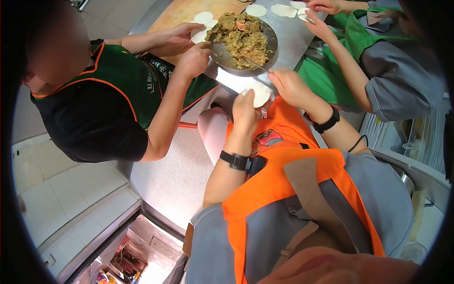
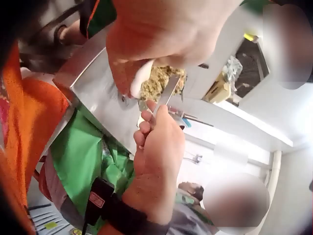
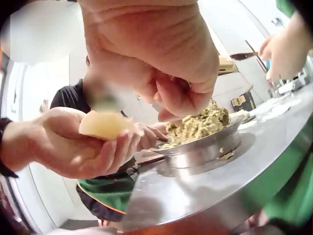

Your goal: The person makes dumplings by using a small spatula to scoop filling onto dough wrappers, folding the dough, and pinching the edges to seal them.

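Note:
My left hand point(image 1: 244, 113) holds a round white dumpling wrapper point(image 1: 261, 96) in front of the orange apron. In the right wrist view that wrapper point(image 3: 105, 125) lies bent across the palm and fingers, with the fingers curled up around it. My right hand point(image 1: 294, 89) grips a thin flat metal spatula point(image 2: 168, 92), its handle hidden in the fist. The spatula's far end reaches into a heap of greenish-brown filling point(image 1: 243, 40). A wide, shallow steel bowl point(image 3: 195, 143) bears the filling, on the table just beyond both hands.
At the left a person in a dark green apron point(image 1: 118, 83) has both hands beside the bowl, near some wrappers point(image 1: 202, 19). Another person's hand point(image 1: 321, 28) at the right holds a wrapper. More wrappers point(image 1: 256, 10) lie on the steel table point(image 1: 289, 35), near a wooden board point(image 1: 177, 14).

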Demonstrator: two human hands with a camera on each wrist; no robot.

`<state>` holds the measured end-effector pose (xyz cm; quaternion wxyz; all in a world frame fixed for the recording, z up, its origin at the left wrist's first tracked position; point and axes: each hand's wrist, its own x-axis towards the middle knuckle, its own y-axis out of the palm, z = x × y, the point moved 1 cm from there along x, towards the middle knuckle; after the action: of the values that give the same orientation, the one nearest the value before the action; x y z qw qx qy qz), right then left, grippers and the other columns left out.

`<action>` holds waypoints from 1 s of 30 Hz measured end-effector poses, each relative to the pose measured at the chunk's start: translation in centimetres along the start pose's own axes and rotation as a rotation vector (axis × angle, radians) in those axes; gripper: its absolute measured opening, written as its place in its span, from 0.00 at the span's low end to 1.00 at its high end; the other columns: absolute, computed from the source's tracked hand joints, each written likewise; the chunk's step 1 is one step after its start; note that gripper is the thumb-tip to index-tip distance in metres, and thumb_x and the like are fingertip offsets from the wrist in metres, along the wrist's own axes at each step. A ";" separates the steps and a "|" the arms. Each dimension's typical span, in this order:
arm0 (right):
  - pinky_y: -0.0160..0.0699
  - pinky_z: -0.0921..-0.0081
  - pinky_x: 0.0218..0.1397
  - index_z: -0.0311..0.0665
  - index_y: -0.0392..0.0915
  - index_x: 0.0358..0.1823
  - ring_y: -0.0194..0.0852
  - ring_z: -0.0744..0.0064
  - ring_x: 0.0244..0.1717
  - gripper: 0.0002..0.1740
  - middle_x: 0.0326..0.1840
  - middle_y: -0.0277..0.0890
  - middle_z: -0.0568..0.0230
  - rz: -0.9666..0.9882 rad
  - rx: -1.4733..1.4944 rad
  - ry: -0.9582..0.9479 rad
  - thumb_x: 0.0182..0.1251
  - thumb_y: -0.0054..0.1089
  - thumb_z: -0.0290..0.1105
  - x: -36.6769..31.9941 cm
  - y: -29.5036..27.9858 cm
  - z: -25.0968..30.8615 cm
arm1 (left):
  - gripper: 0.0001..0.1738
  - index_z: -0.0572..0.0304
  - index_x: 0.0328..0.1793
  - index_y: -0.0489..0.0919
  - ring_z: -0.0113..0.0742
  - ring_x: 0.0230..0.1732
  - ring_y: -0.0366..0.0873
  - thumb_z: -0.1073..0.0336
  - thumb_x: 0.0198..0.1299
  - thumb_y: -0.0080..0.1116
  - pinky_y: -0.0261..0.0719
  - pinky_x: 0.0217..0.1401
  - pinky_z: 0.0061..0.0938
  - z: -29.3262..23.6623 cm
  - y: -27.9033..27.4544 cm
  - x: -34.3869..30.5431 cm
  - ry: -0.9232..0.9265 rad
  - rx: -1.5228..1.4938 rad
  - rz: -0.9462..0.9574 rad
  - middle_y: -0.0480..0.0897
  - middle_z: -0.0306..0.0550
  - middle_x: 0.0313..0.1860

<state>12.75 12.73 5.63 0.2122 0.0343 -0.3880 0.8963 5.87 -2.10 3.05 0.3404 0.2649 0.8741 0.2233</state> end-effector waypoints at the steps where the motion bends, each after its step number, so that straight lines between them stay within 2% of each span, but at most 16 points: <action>1: 0.75 0.56 0.36 0.32 0.80 0.41 0.78 0.47 0.33 0.12 0.32 0.77 0.44 -0.040 -0.170 -0.061 0.70 0.54 0.34 0.9 0.4 -0.7 | 0.16 0.71 0.54 0.71 0.43 0.37 0.84 0.65 0.72 0.39 0.84 0.35 0.34 0.1 -0.8 1.3 -0.005 0.001 -0.032 0.82 0.55 0.41; 2: 0.76 0.54 0.36 0.36 0.81 0.41 0.78 0.44 0.34 0.10 0.30 0.78 0.46 -0.077 -0.252 -0.069 0.67 0.55 0.33 1.7 1.2 -1.6 | 0.16 0.72 0.53 0.71 0.44 0.38 0.85 0.65 0.72 0.39 0.85 0.37 0.35 -0.2 -1.7 2.7 -0.010 0.003 -0.064 0.82 0.55 0.41; 5: 0.77 0.55 0.38 0.42 0.83 0.47 0.79 0.47 0.37 0.11 0.35 0.80 0.51 -0.022 -0.355 -0.026 0.67 0.55 0.32 4.0 1.1 -0.1 | 0.17 0.72 0.53 0.71 0.45 0.37 0.85 0.63 0.72 0.37 0.86 0.36 0.36 -1.3 -2.6 6.0 -0.012 -0.007 -0.115 0.82 0.58 0.41; 6: 0.77 0.54 0.37 0.47 0.84 0.47 0.80 0.47 0.36 0.12 0.35 0.81 0.54 -0.024 -0.416 -0.036 0.65 0.56 0.32 4.5 1.8 -0.9 | 0.18 0.72 0.53 0.71 0.46 0.36 0.85 0.63 0.73 0.36 0.86 0.36 0.36 -2.0 -2.3 6.9 -0.024 -0.004 -0.114 0.82 0.58 0.41; 9: 0.77 0.55 0.37 0.48 0.84 0.46 0.80 0.47 0.36 0.11 0.36 0.82 0.55 0.126 -0.443 0.019 0.65 0.55 0.31 5.1 2.6 -1.5 | 0.21 0.70 0.56 0.71 0.45 0.33 0.85 0.59 0.75 0.34 0.87 0.33 0.38 -3.8 -1.0 8.3 -0.100 0.046 -0.088 0.83 0.58 0.41; 12: 0.77 0.55 0.38 0.45 0.83 0.49 0.80 0.47 0.38 0.13 0.38 0.82 0.52 0.169 -0.266 0.081 0.65 0.56 0.30 4.3 2.7 -1.4 | 0.23 0.71 0.59 0.69 0.47 0.35 0.85 0.56 0.76 0.33 0.87 0.33 0.42 -4.5 -0.7 9.1 -0.141 0.078 -0.112 0.82 0.59 0.42; 15: 0.76 0.54 0.40 0.43 0.81 0.54 0.79 0.46 0.39 0.17 0.38 0.80 0.49 0.052 -0.202 -0.048 0.64 0.56 0.27 2.0 4.0 -1.0 | 0.21 0.76 0.60 0.66 0.54 0.37 0.84 0.62 0.76 0.33 0.89 0.41 0.47 -5.0 0.1 8.3 -0.113 0.095 -0.152 0.81 0.65 0.46; 16: 0.75 0.56 0.39 0.42 0.78 0.58 0.77 0.48 0.39 0.20 0.36 0.78 0.49 0.078 -0.253 -0.045 0.64 0.57 0.26 1.2 4.2 0.0 | 0.22 0.76 0.61 0.66 0.55 0.39 0.84 0.61 0.76 0.32 0.89 0.42 0.48 -4.9 0.0 7.9 -0.133 0.054 -0.146 0.80 0.66 0.47; 19: 0.75 0.58 0.37 0.43 0.79 0.58 0.76 0.50 0.37 0.19 0.34 0.76 0.52 0.141 -0.342 -0.064 0.64 0.56 0.26 -0.4 3.6 1.8 | 0.24 0.77 0.62 0.64 0.57 0.47 0.83 0.59 0.77 0.30 0.88 0.45 0.48 -4.7 -0.8 7.1 -0.145 -0.054 -0.118 0.79 0.68 0.51; 21: 0.73 0.59 0.34 0.42 0.78 0.57 0.75 0.51 0.34 0.20 0.29 0.73 0.55 0.046 -0.222 -0.101 0.62 0.57 0.26 -0.6 2.9 2.0 | 0.25 0.78 0.62 0.64 0.58 0.52 0.82 0.58 0.78 0.28 0.88 0.45 0.47 -4.4 -2.2 6.8 -0.097 -0.098 -0.082 0.77 0.71 0.54; 22: 0.72 0.59 0.34 0.42 0.79 0.57 0.74 0.51 0.33 0.20 0.29 0.72 0.56 0.010 -0.149 -0.083 0.62 0.57 0.26 -0.6 2.5 2.0 | 0.27 0.76 0.64 0.64 0.60 0.59 0.78 0.56 0.78 0.27 0.85 0.52 0.46 -4.7 -2.7 6.3 -0.076 -0.125 -0.053 0.74 0.73 0.59; 24: 0.72 0.60 0.34 0.44 0.80 0.56 0.74 0.53 0.33 0.19 0.30 0.72 0.56 -0.059 -0.056 -0.049 0.61 0.58 0.26 -0.7 1.7 2.4 | 0.27 0.75 0.65 0.63 0.60 0.61 0.77 0.55 0.78 0.27 0.81 0.57 0.48 -4.9 -2.9 5.8 -0.068 -0.212 0.021 0.74 0.72 0.60; 26: 0.72 0.60 0.34 0.44 0.81 0.54 0.75 0.53 0.33 0.18 0.30 0.73 0.56 -0.067 -0.129 -0.100 0.62 0.58 0.26 -0.7 1.7 2.4 | 0.28 0.73 0.67 0.63 0.61 0.65 0.74 0.54 0.78 0.27 0.74 0.65 0.51 -4.9 -2.5 5.2 -0.072 -0.289 0.063 0.74 0.68 0.62; 29: 0.72 0.59 0.33 0.45 0.82 0.52 0.75 0.53 0.32 0.17 0.29 0.73 0.57 -0.018 -0.135 -0.129 0.62 0.58 0.27 -0.8 2.0 1.9 | 0.28 0.74 0.68 0.62 0.61 0.64 0.74 0.54 0.79 0.26 0.75 0.63 0.50 -4.4 -2.1 4.9 -0.062 -0.334 0.053 0.73 0.68 0.63; 30: 0.72 0.59 0.33 0.45 0.83 0.52 0.75 0.53 0.32 0.16 0.29 0.73 0.57 0.009 -0.119 -0.130 0.62 0.58 0.28 -0.8 2.1 1.6 | 0.27 0.74 0.66 0.63 0.61 0.59 0.78 0.54 0.79 0.27 0.81 0.57 0.49 -4.1 -2.5 5.2 -0.041 -0.291 0.023 0.76 0.68 0.59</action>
<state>12.46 10.03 5.19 0.1843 0.0780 -0.4537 0.8684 -1.09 -1.64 1.87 0.3906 0.2271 0.8223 0.3460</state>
